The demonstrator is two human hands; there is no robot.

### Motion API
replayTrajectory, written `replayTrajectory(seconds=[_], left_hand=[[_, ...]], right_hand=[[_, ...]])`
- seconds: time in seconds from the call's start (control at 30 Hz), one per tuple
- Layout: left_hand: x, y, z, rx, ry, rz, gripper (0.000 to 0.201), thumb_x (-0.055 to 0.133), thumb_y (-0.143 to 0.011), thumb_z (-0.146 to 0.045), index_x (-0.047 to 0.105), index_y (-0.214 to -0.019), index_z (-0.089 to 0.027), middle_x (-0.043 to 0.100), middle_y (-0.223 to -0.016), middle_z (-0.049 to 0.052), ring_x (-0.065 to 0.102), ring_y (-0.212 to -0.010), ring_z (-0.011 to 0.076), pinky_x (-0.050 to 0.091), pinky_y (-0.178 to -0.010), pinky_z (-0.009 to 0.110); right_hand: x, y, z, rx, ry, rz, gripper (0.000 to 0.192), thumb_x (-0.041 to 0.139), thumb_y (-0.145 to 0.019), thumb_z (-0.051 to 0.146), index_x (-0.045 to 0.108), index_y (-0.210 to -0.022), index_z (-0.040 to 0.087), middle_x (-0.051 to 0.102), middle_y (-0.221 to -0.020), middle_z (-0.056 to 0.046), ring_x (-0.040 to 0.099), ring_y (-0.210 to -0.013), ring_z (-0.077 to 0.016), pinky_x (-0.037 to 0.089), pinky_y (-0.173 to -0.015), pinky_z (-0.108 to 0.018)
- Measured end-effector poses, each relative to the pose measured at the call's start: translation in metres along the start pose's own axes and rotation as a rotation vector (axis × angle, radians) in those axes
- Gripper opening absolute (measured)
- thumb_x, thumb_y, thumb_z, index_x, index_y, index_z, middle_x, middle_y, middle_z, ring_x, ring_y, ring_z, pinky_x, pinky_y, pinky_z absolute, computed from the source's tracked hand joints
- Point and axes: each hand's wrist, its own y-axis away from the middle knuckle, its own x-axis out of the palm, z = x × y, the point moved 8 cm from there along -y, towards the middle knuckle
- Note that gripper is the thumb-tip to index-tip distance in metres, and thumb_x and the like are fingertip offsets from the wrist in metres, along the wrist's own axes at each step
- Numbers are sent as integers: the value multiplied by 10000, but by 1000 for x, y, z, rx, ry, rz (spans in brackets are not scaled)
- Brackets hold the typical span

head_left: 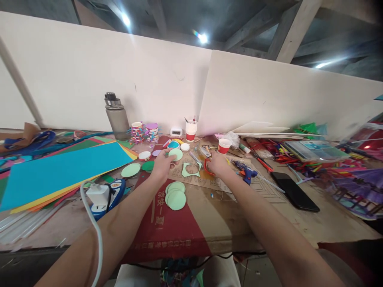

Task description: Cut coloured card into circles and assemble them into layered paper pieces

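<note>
You are working at a cluttered table [299,227], with a stack of coloured paper sheets [60,171] lying to the left. Near you, a pile of light green paper discs [176,196] is sitting on the cardboard, so several look already cut. Further off, a green offcut with a round hole [191,170] is lying between your hands. Your left hand [161,165] is closing its fingers around one fresh green disc [175,154], holding it just above the table. Your right hand [218,164] is gripping the red-handled scissors [207,159], resting them on the table. Judging by the uncut sheets, more cutting could be remaining.
</note>
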Motion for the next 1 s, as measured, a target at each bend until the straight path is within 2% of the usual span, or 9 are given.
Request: replayTrajectory(seconds=[0.2, 0.33, 0.43, 0.5, 0.6, 0.73, 0.83, 0.93, 1.0], left_hand=[[2, 6, 4, 27, -52, -32, 360, 654, -673, -104, 571, -1021, -151, 639, -731, 0, 545, -476, 80, 307, -423, 181], [1, 5, 3, 24, -13, -25, 389, 676, -657, -118, 567, -1028, -158, 644, -761, 9, 546, -483, 80, 293, -417, 179], [-2, 2, 1, 18, 45, -24, 399, 685, -646, -128, 564, -1025, -167, 657, -801, 19, 541, -485, 73, 304, -422, 178], [-4, 0, 1, 6, 74, -28, 383, 684, -645, -134, 568, -1008, -169, 659, -784, 19, 536, -487, 70, 306, -424, 174], [-7, -1, 3, -21, 99, -40, 370, 678, -641, -131, 574, -994, -167, 656, -744, 17, 538, -496, 71, 305, -430, 166], [-6, 1, 3, -19, 97, -31, 371, 665, -645, -123, 576, -1004, -155, 654, -741, 17, 529, -493, 65, 306, -430, 164], [-6, 1, 3, -8, 92, -21, 360, 669, -649, -123, 577, -996, -152, 655, -758, 20, 531, -493, 63, 310, -432, 166], [-7, -1, 3, -17, 85, -30, 353, 672, -652, -118, 573, -989, -150, 656, -751, 22, 535, -483, 67, 309, -428, 169], [-10, -3, 3, -28, 85, -43, 356, 657, -664, -109, 566, -1006, -148, 661, -744, 22, 537, -474, 69, 306, -420, 168]], right_hand=[[8, -9, 15, -66, 120, 49, 352, 551, -901, 235, 627, -1196, 60, 682, -1146, -246, 670, -1070, -308, 495, -837, -349], [-4, 0, 28, -143, 191, 6, 353, 557, -911, 284, 657, -1153, 46, 642, -1190, -286, 599, -1154, -364, 460, -918, -419], [-10, 21, 48, -303, 186, -21, 370, 534, -936, 330, 623, -1246, 148, 614, -1291, -185, 537, -1237, -297, 406, -1011, -367], [-4, 40, 67, -485, 172, 24, 357, 542, -933, 306, 624, -1238, 140, 634, -1245, -166, 557, -1194, -273, 399, -1023, -351], [15, 59, 81, -580, 234, 105, 275, 539, -920, 205, 642, -1168, 149, 642, -1203, -149, 584, -1132, -263, 416, -991, -347], [29, 62, 86, -554, 242, 133, 347, 408, -903, 31, 608, -1165, 142, 626, -1223, -157, 603, -1099, -225, 441, -899, -287], [28, 58, 85, -537, 233, 127, 341, 444, -892, 54, 575, -1197, 133, 634, -1197, -164, 614, -1065, -232, 448, -849, -288], [9, 53, 75, -486, 120, 97, 230, 466, -908, 117, 598, -1097, 132, 663, -1075, -139, 626, -942, -209, 438, -781, -283], [-15, 58, 64, -499, -62, 98, 136, 492, -901, 144, 613, -960, 164, 664, -929, -67, 601, -843, -166, 417, -726, -256]])
